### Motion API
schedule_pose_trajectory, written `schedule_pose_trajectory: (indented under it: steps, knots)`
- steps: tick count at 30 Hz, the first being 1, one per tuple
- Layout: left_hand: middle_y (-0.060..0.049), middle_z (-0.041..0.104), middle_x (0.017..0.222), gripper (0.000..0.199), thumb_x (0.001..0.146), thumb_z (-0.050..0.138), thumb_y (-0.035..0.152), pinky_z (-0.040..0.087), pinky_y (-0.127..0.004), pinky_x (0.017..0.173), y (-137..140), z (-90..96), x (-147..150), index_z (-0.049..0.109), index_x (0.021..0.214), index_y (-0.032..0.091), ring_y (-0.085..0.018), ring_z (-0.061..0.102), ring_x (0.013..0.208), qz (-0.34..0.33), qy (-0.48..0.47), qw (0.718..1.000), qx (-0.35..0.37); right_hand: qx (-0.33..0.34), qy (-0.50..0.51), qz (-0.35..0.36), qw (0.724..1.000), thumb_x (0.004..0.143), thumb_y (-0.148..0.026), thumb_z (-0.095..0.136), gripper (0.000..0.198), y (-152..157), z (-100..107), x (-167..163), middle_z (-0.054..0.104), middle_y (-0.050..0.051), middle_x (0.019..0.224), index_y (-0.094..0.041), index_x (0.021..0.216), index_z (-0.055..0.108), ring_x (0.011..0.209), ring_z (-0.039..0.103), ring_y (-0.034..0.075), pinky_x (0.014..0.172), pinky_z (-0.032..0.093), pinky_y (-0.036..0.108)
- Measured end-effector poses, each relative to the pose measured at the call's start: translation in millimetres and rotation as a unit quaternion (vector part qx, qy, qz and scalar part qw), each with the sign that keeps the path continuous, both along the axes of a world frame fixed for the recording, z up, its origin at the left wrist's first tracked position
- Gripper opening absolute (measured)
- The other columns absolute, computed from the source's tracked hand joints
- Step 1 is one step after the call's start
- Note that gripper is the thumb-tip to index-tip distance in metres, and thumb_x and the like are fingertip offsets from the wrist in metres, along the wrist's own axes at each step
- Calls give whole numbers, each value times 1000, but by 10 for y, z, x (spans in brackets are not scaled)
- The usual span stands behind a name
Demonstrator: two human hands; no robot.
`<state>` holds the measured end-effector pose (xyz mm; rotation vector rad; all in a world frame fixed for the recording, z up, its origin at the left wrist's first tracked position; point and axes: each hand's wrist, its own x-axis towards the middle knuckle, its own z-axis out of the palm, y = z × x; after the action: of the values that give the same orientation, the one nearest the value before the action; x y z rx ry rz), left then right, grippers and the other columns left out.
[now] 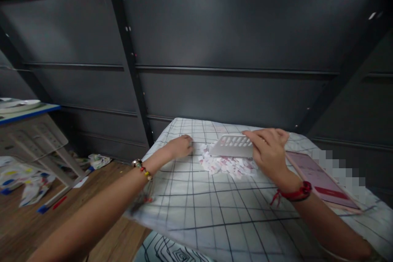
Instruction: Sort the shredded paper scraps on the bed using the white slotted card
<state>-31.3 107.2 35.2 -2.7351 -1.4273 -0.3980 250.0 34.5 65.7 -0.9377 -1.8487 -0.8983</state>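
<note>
My right hand (268, 151) grips a white plastic basket (235, 146) with slotted holes by its right end. The basket is tilted on its side, right behind a heap of small torn paper scraps (229, 166) on the checked cloth. Left of the heap, my left hand (181, 146) is low over the cloth with its fingers curled in. It is slightly blurred, and what it holds, if anything, is hidden.
A white checked tablecloth (211, 208) covers the table. A tablet (322, 180) in a pink frame lies beside my right forearm. A dark panelled wall (230, 37) rises behind. At left stands another table (33, 110), with bags (24, 178) on the floor.
</note>
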Motion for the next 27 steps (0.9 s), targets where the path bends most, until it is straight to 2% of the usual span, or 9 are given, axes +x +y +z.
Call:
schedule_pose_trajectory:
  steps: [3,6,13,19,27]
  knots:
    - [-13,56,125,36,90,36,31,38,-34,101,26,-48,244,56,114,13,-23,49,119,9,-25,999,-31,22,-1,11,1000,70,0,44,44,-16,-100,10,55,1,76,-24,103,61,77,48,17,77,29,38]
    - [-14,50,133,38,93,33,31,35,-35,104,-24,-127,337,50,121,12,-22,44,125,23,-59,998,-19,38,-1,7,999,68,1,45,46,-27,-173,37,55,0,75,-26,103,62,76,48,17,76,30,38]
    - [-16,50,131,39,93,34,33,36,-36,103,-81,-212,253,47,122,10,-24,47,121,33,-49,997,-39,11,-16,9,1000,74,0,44,41,-102,-185,-50,57,-1,73,-28,97,64,74,47,15,78,30,39]
    - [-20,45,135,46,92,36,38,36,-39,102,-98,-262,250,41,127,9,-29,45,123,42,-12,997,-58,8,-21,77,997,80,-1,47,29,-246,-91,-72,57,-3,75,-24,93,59,72,51,11,77,34,35]
    - [-21,45,135,49,93,32,40,34,-45,101,-109,-305,253,37,130,9,-33,40,126,86,-5,995,-45,-3,-49,67,997,82,-3,47,30,-259,-96,-123,60,-2,77,-25,99,58,74,54,12,77,37,34]
